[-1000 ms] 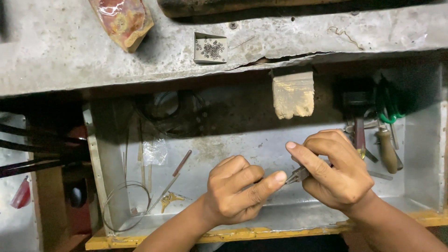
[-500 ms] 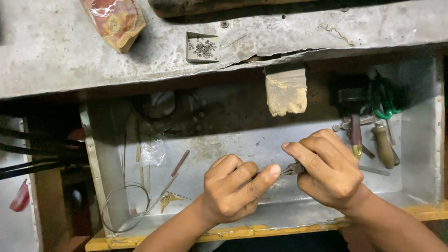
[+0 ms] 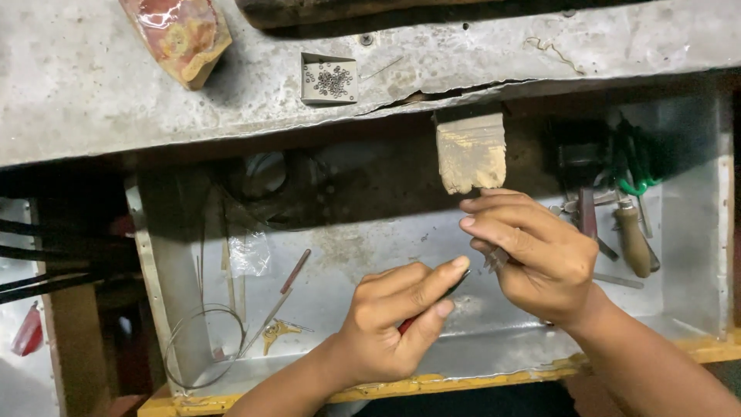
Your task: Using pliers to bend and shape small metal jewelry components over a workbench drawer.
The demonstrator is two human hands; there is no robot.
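Bench: worn grey slab across top, metal tray below.
L hand: lower centre, curled shut on red-handled tool (mostly hidden).
R hand: centre-right, fingers pinching small metal piece.
Rings: small box, upper centre.

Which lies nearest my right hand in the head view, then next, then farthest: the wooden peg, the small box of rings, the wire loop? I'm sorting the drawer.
From the right hand:
1. Wooden peg, just above it, under the bench edge.
2. Small box of rings, up-left on the benchtop.
3. Wire loop, far left in the drawer.
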